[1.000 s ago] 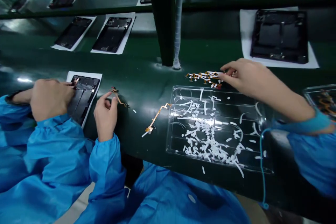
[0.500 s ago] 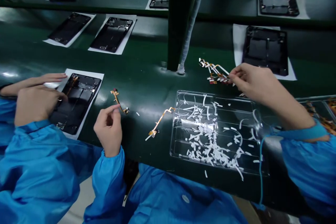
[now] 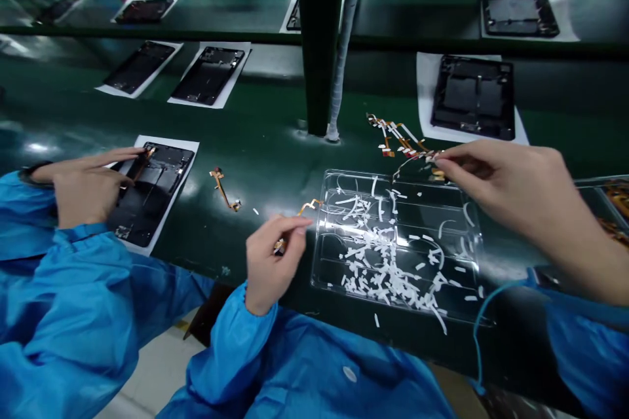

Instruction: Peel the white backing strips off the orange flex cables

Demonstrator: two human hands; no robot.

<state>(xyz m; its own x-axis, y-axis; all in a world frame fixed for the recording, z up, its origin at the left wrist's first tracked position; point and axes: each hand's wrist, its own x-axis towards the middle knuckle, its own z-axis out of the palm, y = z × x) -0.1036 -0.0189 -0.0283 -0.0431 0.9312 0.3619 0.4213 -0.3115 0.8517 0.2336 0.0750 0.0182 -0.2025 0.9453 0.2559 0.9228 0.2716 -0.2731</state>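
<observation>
My left hand (image 3: 268, 262) pinches the near end of an orange flex cable (image 3: 309, 206) lying on the green belt just left of a clear plastic tray (image 3: 330, 236). White backing strips (image 3: 388, 262) litter that tray. My right hand (image 3: 511, 186) is closed in a pinch on a thin flex strip (image 3: 417, 156) at the near edge of a small pile of flex cables (image 3: 396, 131), above the tray's far side. Another flex cable (image 3: 223, 188) lies loose on the belt to the left.
A co-worker's hands (image 3: 83, 186) at the left rest on a black phone frame (image 3: 157, 183) on white paper. More frames on paper (image 3: 474, 95) (image 3: 209, 72) lie further back. A dark post (image 3: 317, 39) stands behind the tray. A second clear tray (image 3: 614, 200) shows at the right edge.
My left hand left the loose flex cable at the left and moved right to the orange cable beside the tray. My right hand drew a strip from the pile toward me.
</observation>
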